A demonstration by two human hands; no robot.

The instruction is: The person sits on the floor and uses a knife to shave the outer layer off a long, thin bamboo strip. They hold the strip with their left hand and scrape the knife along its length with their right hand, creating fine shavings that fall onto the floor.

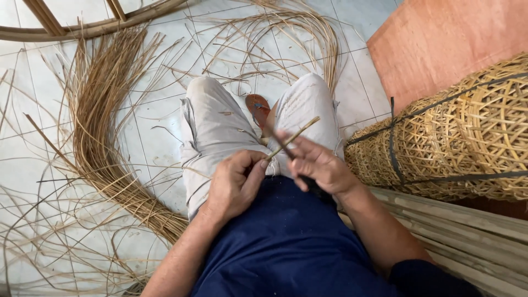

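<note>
My left hand (235, 184) is closed around the near end of a thin rattan stick (297, 135), which points up and to the right over my lap. My right hand (319, 165) grips a dark-handled knife (281, 146) whose blade lies against the stick just beyond my left thumb. Both hands rest above my light grey trousers (214, 126) and dark blue shirt (286, 242). An orange sandal (257, 108) shows between my knees.
A thick bundle of rattan strips (102, 137) curves across the white tiled floor on the left, with loose strands scattered about. Stacked woven baskets (456, 137) bound by dark straps lie to the right, over split bamboo slats (467, 231). A bent cane frame (82, 25) sits top left.
</note>
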